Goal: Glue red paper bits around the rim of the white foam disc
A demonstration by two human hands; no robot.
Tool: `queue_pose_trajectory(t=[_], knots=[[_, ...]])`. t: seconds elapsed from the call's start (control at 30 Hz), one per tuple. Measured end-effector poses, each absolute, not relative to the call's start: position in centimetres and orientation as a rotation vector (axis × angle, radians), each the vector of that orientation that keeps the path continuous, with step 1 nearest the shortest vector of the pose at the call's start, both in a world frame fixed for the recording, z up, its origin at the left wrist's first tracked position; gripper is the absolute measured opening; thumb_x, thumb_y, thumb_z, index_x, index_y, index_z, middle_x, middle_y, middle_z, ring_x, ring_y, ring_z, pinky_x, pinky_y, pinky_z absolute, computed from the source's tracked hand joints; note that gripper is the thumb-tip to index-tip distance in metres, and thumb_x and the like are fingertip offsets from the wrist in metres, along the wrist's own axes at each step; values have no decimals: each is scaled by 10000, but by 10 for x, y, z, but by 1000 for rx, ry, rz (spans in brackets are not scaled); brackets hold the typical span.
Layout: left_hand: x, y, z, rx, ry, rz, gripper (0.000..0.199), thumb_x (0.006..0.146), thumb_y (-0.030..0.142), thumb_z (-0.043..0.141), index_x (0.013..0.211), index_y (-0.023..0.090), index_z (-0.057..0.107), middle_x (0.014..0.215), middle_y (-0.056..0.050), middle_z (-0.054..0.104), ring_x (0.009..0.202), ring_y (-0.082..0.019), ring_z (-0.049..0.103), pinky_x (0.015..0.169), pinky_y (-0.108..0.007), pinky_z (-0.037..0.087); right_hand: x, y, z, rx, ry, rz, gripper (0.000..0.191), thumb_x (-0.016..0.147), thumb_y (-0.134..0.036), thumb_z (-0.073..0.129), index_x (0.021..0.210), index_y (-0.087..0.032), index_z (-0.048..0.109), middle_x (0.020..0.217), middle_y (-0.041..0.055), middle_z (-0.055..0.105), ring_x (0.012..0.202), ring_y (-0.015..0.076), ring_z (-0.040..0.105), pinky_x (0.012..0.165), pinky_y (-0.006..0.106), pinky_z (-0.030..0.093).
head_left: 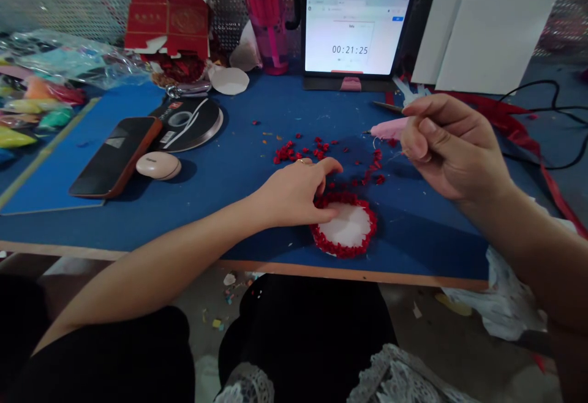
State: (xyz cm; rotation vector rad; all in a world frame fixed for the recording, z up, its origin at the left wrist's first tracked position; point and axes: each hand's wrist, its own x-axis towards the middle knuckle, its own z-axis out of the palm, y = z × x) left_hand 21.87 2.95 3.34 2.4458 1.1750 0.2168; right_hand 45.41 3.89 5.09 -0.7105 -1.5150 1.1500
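Observation:
A white round disc (345, 226) with a ring of small red pieces around its rim lies near the table's front edge. My left hand (296, 193) is over its left side, fingers apart, the thumb at the white face. Loose red bits (287, 153) lie scattered just beyond that hand. My right hand (452, 146) is raised on the right, its fingertips pinched together; whatever is between them is hidden or too small to tell. Thin pale strands hang by these fingers. Behind them shows a pink hot glue gun (389, 128), its rear covered by the hand.
At left are a phone (114, 157), a beige oval case (158, 165) and a ribbon spool (195, 124). A tumbler (269, 29), a tablet (356, 35) and white boards (487, 35) stand at the back. Black cable (555, 100) and red ribbon (521, 130) lie right.

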Motion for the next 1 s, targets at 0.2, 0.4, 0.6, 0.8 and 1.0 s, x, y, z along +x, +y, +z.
queue_pose_trajectory(t=[0.2, 0.4, 0.6, 0.8, 1.0], knots=[[226, 33, 29, 2479, 946, 669, 430, 790, 407, 742, 1144, 183, 646, 1084, -68, 629, 975, -205, 615, 915, -338, 481, 454, 38, 51, -707, -1501, 1228, 132, 821, -345, 745, 946, -303, 744, 584, -25, 447, 541, 113, 360, 476, 301, 221], [245, 39, 34, 2420, 822, 648, 321, 842, 354, 721, 1103, 167, 718, 995, -60, 639, 914, -172, 623, 860, -294, 487, 453, 38, 48, -686, -1540, 1244, 128, 861, -335, 698, 983, -300, 714, 605, -32, 462, 544, 107, 394, 472, 265, 313], [257, 41, 37, 2391, 784, 562, 233, 861, 329, 698, 1020, 172, 760, 812, -21, 659, 701, -125, 586, 699, -252, 448, 452, 40, 46, -668, -1534, 1265, 145, 862, -336, 695, 997, -290, 718, 622, -29, 474, 563, 103, 406, 466, 245, 304], [275, 38, 36, 2367, 861, 552, 347, 809, 447, 726, 1024, 177, 759, 739, -7, 698, 630, -128, 582, 602, -242, 403, 454, 40, 45, -716, -1532, 1219, 154, 864, -361, 687, 1004, -299, 703, 641, -16, 462, 585, 121, 415, 474, 254, 316], [283, 31, 35, 2473, 852, 542, 218, 918, 270, 563, 891, 185, 762, 869, -41, 743, 800, -176, 662, 720, -270, 461, 456, 41, 43, -743, -1531, 1148, 126, 876, -359, 670, 980, -297, 702, 658, -15, 509, 597, 121, 445, 525, 268, 376]])
